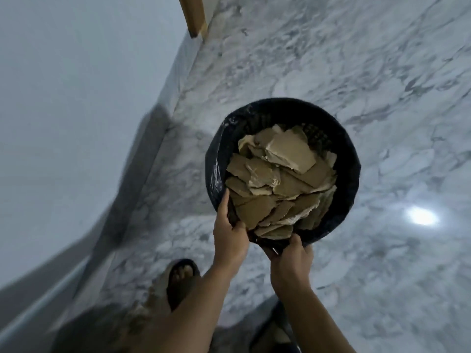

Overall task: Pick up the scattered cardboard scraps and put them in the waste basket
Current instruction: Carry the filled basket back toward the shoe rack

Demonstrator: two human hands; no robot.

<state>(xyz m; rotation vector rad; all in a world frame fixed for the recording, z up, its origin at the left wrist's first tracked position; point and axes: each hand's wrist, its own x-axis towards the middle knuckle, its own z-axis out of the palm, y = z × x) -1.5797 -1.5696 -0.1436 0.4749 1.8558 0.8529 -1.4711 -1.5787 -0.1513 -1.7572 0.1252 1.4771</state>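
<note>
A round black waste basket (349, 179) with a dark plastic liner is in the middle of the view, above the marble floor. It is filled with several torn brown cardboard scraps (280, 184). My left hand (229, 235) grips the basket's near-left rim, thumb inside against the scraps. My right hand (290, 258) grips the near rim from below, thumb over the edge. Both forearms reach up from the bottom of the frame.
White and grey marble floor (356, 72) spreads all around. A pale wall (63, 98) with a skirting runs along the left. A wooden post (195, 14) stands at the top. My foot in a dark sandal (182, 281) is at lower left; a lamp's glare lies at right.
</note>
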